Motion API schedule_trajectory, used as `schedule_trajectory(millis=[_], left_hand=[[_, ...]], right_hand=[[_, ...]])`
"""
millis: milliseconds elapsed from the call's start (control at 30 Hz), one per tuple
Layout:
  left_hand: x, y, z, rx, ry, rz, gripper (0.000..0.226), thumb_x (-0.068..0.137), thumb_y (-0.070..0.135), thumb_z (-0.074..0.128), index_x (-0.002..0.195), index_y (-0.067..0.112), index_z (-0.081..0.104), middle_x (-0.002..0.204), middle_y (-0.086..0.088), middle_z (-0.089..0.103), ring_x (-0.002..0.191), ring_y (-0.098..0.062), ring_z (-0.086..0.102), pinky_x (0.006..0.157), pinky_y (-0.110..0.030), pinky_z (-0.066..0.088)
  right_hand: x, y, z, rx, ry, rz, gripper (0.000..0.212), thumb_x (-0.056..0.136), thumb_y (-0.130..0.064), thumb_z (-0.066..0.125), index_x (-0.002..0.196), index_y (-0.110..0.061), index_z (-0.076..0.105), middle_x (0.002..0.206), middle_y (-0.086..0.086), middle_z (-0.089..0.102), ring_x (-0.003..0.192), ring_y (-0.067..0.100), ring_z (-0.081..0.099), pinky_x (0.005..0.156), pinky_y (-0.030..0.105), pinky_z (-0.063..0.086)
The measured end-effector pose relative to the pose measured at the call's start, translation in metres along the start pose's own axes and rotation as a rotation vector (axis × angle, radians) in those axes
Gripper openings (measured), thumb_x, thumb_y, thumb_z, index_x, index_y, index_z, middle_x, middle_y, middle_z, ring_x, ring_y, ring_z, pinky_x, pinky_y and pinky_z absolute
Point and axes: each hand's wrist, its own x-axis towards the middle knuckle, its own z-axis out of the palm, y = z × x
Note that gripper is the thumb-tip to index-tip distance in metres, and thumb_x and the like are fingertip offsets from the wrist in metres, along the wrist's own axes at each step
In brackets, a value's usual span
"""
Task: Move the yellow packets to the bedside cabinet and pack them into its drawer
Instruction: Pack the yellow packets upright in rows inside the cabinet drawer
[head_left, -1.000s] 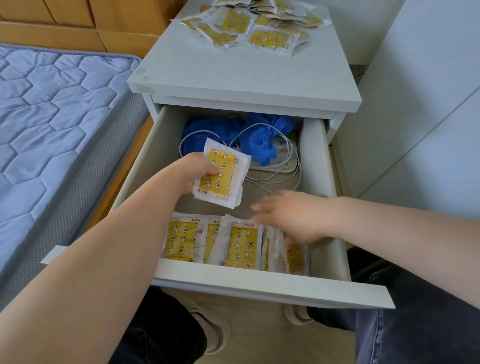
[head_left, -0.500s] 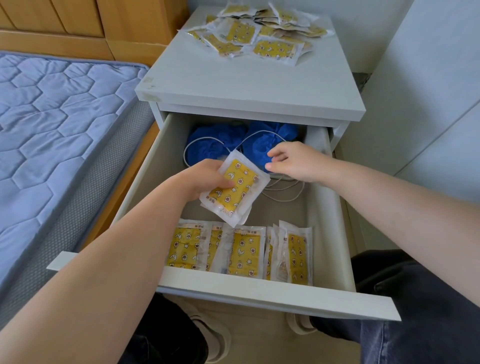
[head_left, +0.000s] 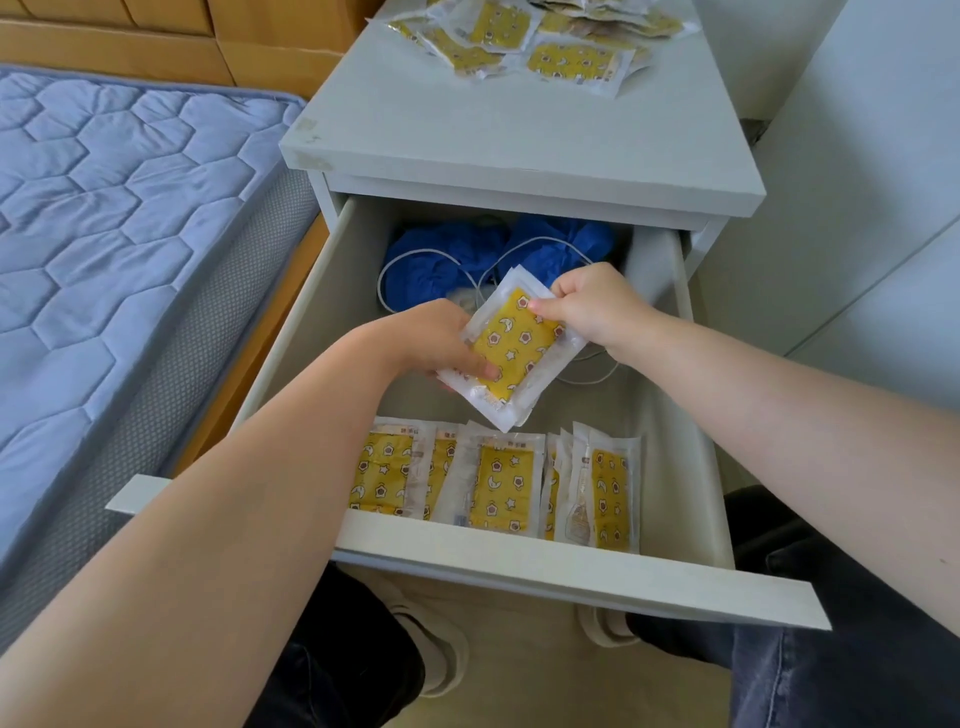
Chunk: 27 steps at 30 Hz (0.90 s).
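The white bedside cabinet (head_left: 519, 156) has its drawer (head_left: 571, 571) pulled out. Over the drawer's middle, my left hand (head_left: 431, 338) grips the lower end of a small stack of yellow packets (head_left: 519, 348). My right hand (head_left: 592, 306) pinches the stack's upper corner. Several yellow packets (head_left: 493, 478) stand in a row against the drawer's front wall. A loose pile of more yellow packets (head_left: 540, 41) lies at the back of the cabinet top.
Blue gloves (head_left: 493, 254) and a white cable (head_left: 582, 374) lie at the back of the drawer. A bed with a blue quilted mattress (head_left: 114, 218) stands on the left, a white wall (head_left: 857, 208) on the right. My knees and shoes show below the drawer.
My right hand left the row of packets at the drawer's front, moved up, and took hold of the upper corner of the stack held by my left hand.
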Motion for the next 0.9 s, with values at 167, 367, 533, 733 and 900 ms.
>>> schedule_trajectory(millis=[167, 367, 533, 733, 900], left_hand=[[-0.005, 0.0, -0.002, 0.057, -0.172, -0.057, 0.025, 0.081, 0.031, 0.074, 0.102, 0.028, 0.061, 0.099, 0.01, 0.069, 0.087, -0.007, 0.066, 0.07, -0.021, 0.055], [-0.009, -0.025, -0.031, 0.159, 0.037, -0.254, 0.016, 0.095, 0.018, 0.058, 0.107, 0.009, 0.063, 0.101, -0.008, 0.07, 0.089, -0.019, 0.068, 0.079, -0.032, 0.056], [-0.01, -0.04, -0.035, 0.366, 0.088, -0.292, 0.033, 0.091, 0.003, 0.058, 0.124, 0.006, 0.06, 0.114, -0.01, 0.065, 0.099, -0.022, 0.064, 0.094, -0.036, 0.051], [-0.012, -0.051, -0.033, 0.554, 0.004, -0.271, 0.042, 0.087, 0.005, 0.062, 0.128, 0.015, 0.06, 0.127, -0.002, 0.061, 0.115, -0.021, 0.055, 0.102, -0.035, 0.044], [-0.009, -0.049, -0.019, 0.641, -0.219, -0.28, 0.059, 0.083, 0.032, 0.073, 0.136, 0.018, 0.051, 0.13, 0.0, 0.058, 0.116, -0.02, 0.055, 0.099, -0.034, 0.045]], right_hand=[[-0.004, 0.001, 0.012, -0.081, -0.068, -0.05, 0.017, 0.088, -0.013, 0.065, 0.094, 0.002, 0.07, 0.09, 0.012, 0.068, 0.071, 0.012, 0.057, 0.058, 0.017, 0.045], [-0.001, -0.002, 0.037, -0.176, -0.183, -0.048, 0.014, 0.088, -0.015, 0.065, 0.086, -0.001, 0.068, 0.081, 0.012, 0.061, 0.076, 0.018, 0.054, 0.059, 0.023, 0.041], [-0.012, -0.016, 0.077, -0.304, -0.386, -0.116, 0.027, 0.091, -0.021, 0.063, 0.107, -0.001, 0.068, 0.091, 0.01, 0.064, 0.079, 0.016, 0.054, 0.064, 0.024, 0.045], [-0.025, -0.008, 0.115, 0.016, -0.552, -0.148, 0.046, 0.084, -0.009, 0.07, 0.128, -0.003, 0.056, 0.126, 0.012, 0.061, 0.113, 0.019, 0.059, 0.094, 0.021, 0.047], [-0.015, 0.001, 0.104, -0.015, -0.508, -0.088, 0.055, 0.082, -0.012, 0.073, 0.132, -0.005, 0.053, 0.13, 0.012, 0.058, 0.117, 0.022, 0.056, 0.101, 0.028, 0.043]])
